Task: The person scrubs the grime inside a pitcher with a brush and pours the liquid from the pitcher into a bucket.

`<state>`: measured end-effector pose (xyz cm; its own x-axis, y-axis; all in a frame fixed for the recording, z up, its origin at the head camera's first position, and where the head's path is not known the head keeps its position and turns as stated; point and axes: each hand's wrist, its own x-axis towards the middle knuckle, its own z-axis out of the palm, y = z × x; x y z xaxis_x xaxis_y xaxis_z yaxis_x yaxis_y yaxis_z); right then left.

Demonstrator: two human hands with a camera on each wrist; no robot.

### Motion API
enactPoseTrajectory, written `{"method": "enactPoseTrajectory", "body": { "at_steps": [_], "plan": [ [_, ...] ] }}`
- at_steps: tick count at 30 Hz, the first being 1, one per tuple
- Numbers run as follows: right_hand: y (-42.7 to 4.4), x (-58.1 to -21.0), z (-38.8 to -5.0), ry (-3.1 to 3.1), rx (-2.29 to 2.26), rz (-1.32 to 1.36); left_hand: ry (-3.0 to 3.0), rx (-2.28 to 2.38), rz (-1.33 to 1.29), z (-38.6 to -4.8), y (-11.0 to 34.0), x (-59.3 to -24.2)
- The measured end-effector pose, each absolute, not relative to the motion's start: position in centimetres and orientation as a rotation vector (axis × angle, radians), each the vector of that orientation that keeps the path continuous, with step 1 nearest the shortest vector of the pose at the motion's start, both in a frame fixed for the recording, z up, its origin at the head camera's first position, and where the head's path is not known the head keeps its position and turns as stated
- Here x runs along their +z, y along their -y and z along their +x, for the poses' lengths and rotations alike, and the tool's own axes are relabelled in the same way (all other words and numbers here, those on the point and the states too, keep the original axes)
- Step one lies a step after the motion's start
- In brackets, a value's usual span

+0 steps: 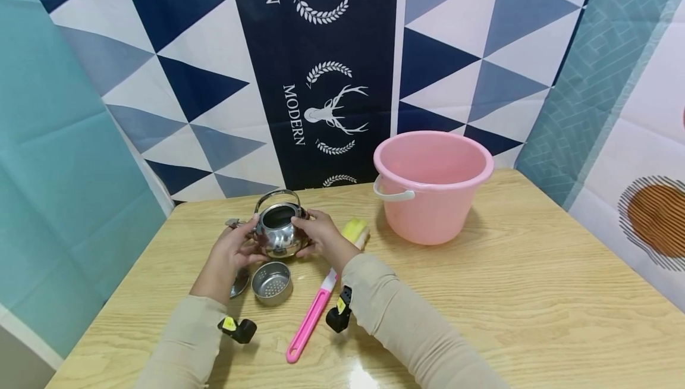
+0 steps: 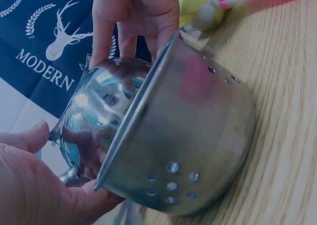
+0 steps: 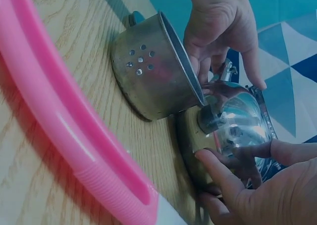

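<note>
A small shiny metal kettle (image 1: 279,239), lidless with its hoop handle raised, is held between both hands. My left hand (image 1: 231,253) grips it on the spout side. On the opposite side my right hand (image 1: 324,237) holds the body, thumb at the rim of the opening. Whether the kettle's base touches the table cannot be told. Just in front of it stands a metal strainer basket (image 1: 272,285) with small holes, which hides part of the kettle in the left wrist view. The kettle lid (image 1: 241,283) lies left of the basket, partly behind my left wrist.
A long-handled brush (image 1: 310,325) with a pink handle and yellow sponge head lies diagonally on the wooden table (image 1: 535,294), partly under my right forearm. A pink bucket (image 1: 430,213) with a white handle stands at the back right, near the patterned wall cloth (image 1: 342,38).
</note>
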<state>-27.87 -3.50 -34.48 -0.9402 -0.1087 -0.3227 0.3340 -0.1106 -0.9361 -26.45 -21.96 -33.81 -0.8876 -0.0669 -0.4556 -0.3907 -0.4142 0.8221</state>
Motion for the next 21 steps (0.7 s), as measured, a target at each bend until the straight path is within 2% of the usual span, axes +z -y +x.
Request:
{"method": "enactPoseTrajectory", "body": {
  "at_steps": [21],
  "plan": [
    [3.0, -33.3, -28.3, -1.794, -2.157, 0.282, -1.521, 2.455, -0.712, -26.5, 21.2, -32.1]
  ]
}}
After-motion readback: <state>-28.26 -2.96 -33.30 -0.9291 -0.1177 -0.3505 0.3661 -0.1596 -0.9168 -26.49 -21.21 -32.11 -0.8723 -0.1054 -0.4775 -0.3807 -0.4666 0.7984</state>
